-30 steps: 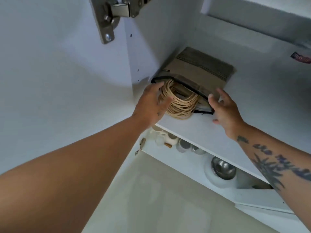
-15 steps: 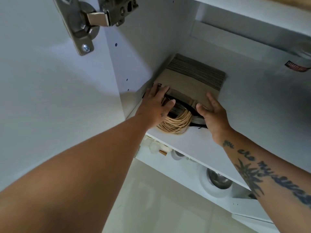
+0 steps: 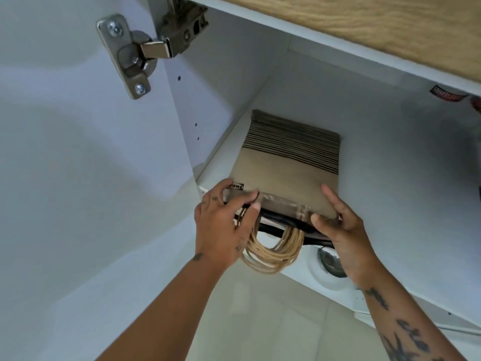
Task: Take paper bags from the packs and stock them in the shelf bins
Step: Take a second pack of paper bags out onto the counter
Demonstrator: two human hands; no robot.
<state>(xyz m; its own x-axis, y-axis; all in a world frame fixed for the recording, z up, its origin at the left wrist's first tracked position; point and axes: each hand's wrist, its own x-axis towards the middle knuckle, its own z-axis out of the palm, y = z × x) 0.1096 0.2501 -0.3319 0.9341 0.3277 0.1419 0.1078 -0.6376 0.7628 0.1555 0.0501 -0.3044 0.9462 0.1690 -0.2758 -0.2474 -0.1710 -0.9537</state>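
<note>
A stack of flat brown paper bags [image 3: 283,165] lies on a white cabinet shelf [image 3: 390,204], against the left cabinet wall. Their tan twisted handles [image 3: 273,254] hang in a bunch over the shelf's front edge. My left hand [image 3: 223,225] grips the stack's near left corner, thumb on top, fingers around the edge. My right hand [image 3: 341,227] clasps the near right corner, fingers spread on the top bag. A black band runs along the stack's near edge between my hands.
The open cabinet door [image 3: 78,152] with a metal hinge [image 3: 135,56] stands close on the left. A wood-grain shelf [image 3: 364,27] hangs above. A lower shelf holds a white bowl with a metal piece [image 3: 330,264]. A red label [image 3: 446,93] sits far right.
Both hands have closed in on the stack's near corners and my view has moved closer and upward. The handles now hang further over the shelf edge.
</note>
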